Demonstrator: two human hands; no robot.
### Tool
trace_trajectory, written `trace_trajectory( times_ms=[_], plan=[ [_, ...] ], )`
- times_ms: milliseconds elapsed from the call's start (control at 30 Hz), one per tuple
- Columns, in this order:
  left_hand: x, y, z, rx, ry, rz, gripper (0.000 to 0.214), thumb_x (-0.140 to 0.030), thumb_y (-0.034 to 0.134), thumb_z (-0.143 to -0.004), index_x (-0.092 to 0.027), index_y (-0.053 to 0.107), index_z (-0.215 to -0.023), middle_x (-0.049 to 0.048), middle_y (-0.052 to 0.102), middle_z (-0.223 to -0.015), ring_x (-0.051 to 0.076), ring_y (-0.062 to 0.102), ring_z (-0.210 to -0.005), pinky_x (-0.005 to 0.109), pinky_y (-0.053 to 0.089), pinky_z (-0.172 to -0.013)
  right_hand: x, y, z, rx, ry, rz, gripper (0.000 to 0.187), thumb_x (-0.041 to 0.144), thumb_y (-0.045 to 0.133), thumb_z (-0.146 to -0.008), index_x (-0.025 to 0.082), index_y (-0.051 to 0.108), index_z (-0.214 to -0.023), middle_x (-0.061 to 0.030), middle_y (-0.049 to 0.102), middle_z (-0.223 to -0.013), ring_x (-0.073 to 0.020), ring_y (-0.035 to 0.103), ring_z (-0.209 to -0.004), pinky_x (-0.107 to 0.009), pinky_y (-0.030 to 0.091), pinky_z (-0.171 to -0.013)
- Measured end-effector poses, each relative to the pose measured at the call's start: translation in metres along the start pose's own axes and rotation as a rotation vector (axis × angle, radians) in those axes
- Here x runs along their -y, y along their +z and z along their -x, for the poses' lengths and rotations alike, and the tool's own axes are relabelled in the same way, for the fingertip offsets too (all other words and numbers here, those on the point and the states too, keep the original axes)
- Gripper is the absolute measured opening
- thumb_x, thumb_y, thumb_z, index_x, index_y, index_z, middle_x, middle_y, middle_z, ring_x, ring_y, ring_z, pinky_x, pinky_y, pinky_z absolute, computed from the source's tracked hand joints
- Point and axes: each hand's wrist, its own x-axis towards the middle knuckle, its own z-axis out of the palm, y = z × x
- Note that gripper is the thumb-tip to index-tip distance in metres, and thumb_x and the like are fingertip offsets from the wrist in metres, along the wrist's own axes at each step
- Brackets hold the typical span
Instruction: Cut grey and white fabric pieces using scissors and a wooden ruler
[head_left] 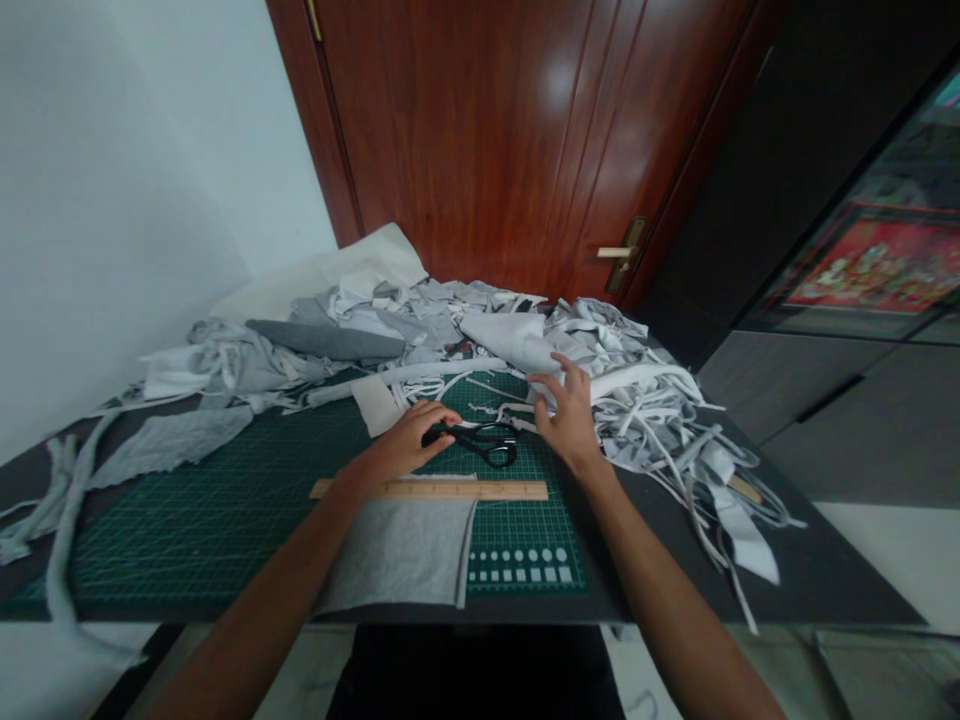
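Observation:
Black scissors [491, 445] lie across the green cutting mat [225, 500], their handles towards the right. My left hand [412, 440] is curled around their other end, which its fingers partly hide. To the right of the handles, my right hand [568, 412] is raised with its fingers spread, holding nothing, beside the white and grey fabric scraps. A wooden ruler [480, 490] lies below the scissors, across the upper part of a grey fabric piece [409, 550]. My left forearm covers part of the ruler and the cloth.
Heaped fabric scraps [442, 310] run along the back of the dark table [817, 560]. Narrow strips [660, 420] pile up at the right, some over the front edge. A long fabric strip [64, 550] hangs off the left front. A wooden door [465, 130] stands behind.

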Motion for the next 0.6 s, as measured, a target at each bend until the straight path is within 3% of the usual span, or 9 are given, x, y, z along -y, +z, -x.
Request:
trace_trajectory(
  times_ms=[167,233,600],
  plan=[
    [0.014,0.002,0.001,0.060,-0.010,-0.101,0.025,-0.032,0.066,-0.097,-0.021,0.070,-0.119,0.0085,0.069,-0.117,0.027,0.058,-0.114,0.042,0.045,-0.102,0.017,0.018,0.010,0.410,-0.139,-0.210,0.024,0.022,0.057,-0.101,0.017,0.070,-0.120,-0.0133,0.066,-0.118,-0.0278,0.061,-0.114,-0.046,0.049,-0.106],
    [0.018,0.004,0.002,0.066,-0.008,-0.121,0.024,-0.029,0.067,-0.096,-0.020,0.072,-0.118,0.0087,0.070,-0.115,0.026,0.060,-0.112,0.041,0.045,-0.101,0.018,0.025,0.013,0.491,-0.151,-0.212,0.023,0.019,0.059,-0.100,0.016,0.070,-0.120,-0.0130,0.067,-0.113,-0.0275,0.062,-0.110,-0.045,0.050,-0.102],
    [0.020,0.006,0.002,0.060,-0.017,-0.171,0.020,-0.028,0.067,-0.097,-0.021,0.074,-0.114,0.0084,0.073,-0.114,0.026,0.061,-0.112,0.042,0.045,-0.101,0.023,0.033,0.018,0.513,-0.138,-0.218,0.024,0.016,0.064,-0.097,0.017,0.069,-0.120,-0.0123,0.064,-0.117,-0.0260,0.060,-0.111,-0.042,0.050,-0.103]
  ],
)
